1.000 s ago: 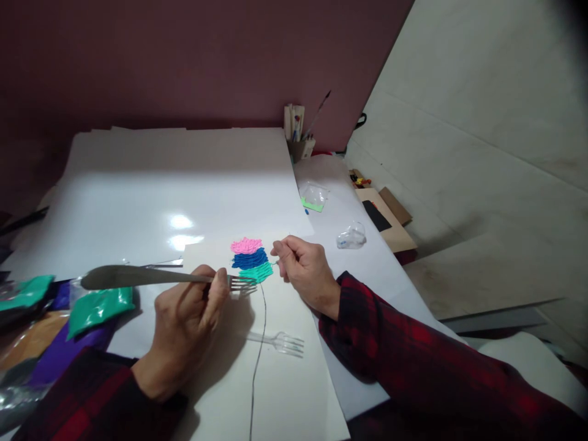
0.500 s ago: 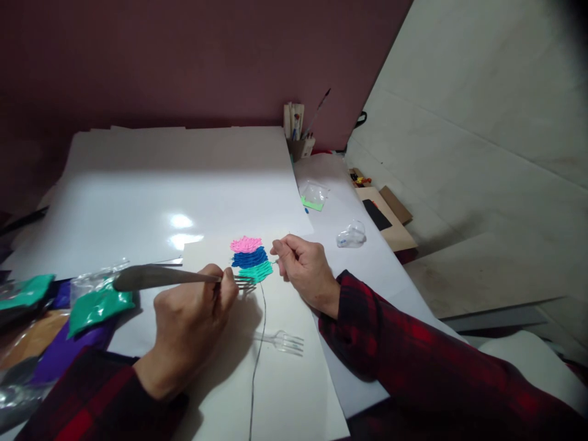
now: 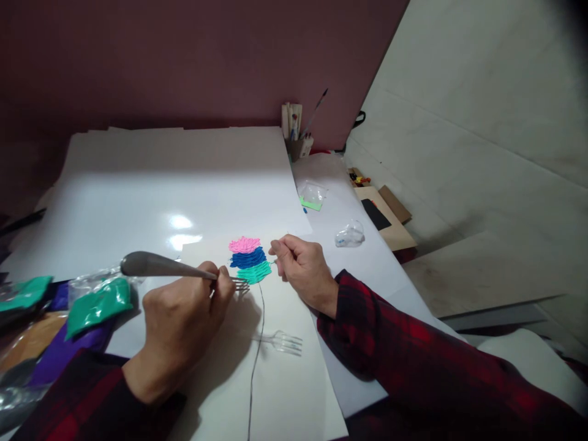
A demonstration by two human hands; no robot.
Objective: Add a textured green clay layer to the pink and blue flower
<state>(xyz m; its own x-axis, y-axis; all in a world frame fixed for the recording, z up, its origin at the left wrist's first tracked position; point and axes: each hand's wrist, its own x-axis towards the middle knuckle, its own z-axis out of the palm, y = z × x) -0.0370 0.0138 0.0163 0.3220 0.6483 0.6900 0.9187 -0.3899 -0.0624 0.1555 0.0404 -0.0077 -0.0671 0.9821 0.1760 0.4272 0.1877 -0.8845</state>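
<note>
My left hand [image 3: 184, 321] is closed round a metal fork [image 3: 174, 268], its tines at the lower left edge of a clay shape [image 3: 248, 260] built of pink, blue and teal bands on a white sheet [image 3: 285, 392]. A pencil line runs down the sheet from the teal band. My right hand [image 3: 303, 269] rests beside the shape's right edge with thumb and forefinger pinched; what they hold is too small to see. A clear plastic fork [image 3: 280, 342] lies on the sheet below the hands.
Bags of teal clay [image 3: 96, 303] and other coloured packets lie at the left. A larger glossy white sheet [image 3: 174, 184] covers the table behind. A cup of brushes [image 3: 296, 138], a small clear bag [image 3: 313, 195], crumpled plastic [image 3: 350, 234] and cardboard pieces [image 3: 386, 214] sit to the right.
The left hand has tilted the metal fork, swinging its handle up and to the right, with the tines drawn slightly left. The right hand has stayed in place.
</note>
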